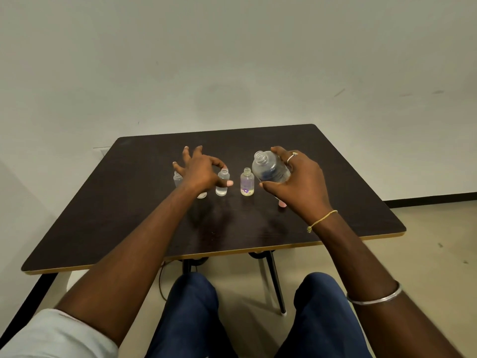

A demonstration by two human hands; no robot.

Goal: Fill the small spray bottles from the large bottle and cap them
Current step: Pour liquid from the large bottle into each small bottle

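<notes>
My right hand (304,184) grips the large clear bottle (271,170), lifted off the dark table (103,228) and tilted, its open mouth pointing left. My left hand (198,171) has its fingers spread, with index finger and thumb curled round an uncapped small bottle (222,188) that holds some clear liquid. Between my hands stands another uncapped small bottle (247,182) with a purple flower label. A third small bottle (177,178) shows behind my left hand, and the base of one more (201,195) peeks out under my left wrist.
A pink piece (282,204), perhaps a spray cap, lies on the table half hidden under my right hand. My knees in blue trousers (193,306) are below the table's near edge. A pale wall (232,60) rises behind the table.
</notes>
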